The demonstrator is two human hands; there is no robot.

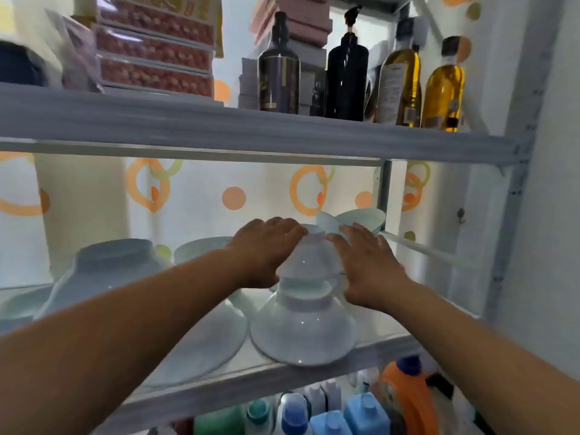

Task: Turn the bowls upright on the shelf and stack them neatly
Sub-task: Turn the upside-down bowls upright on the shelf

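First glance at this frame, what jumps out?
Both hands, left hand and right hand, flank the top upside-down white bowl, which sits on a larger upside-down bowl at the middle shelf's front edge. More white bowls sit upside down to the left. Above, oil bottles and dark bottles line the upper shelf.

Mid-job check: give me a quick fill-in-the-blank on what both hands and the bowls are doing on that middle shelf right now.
1. The left hand and right hand flank the top bowl, which is turned ____.
2. That bowl rests on a larger bowl that is also ____.
3. Behind the right hand, the far bowls have their openings facing ____.
4. The oil bottles stand on the shelf ____ the bowls.

Missing words: upside down; upside down; up; above
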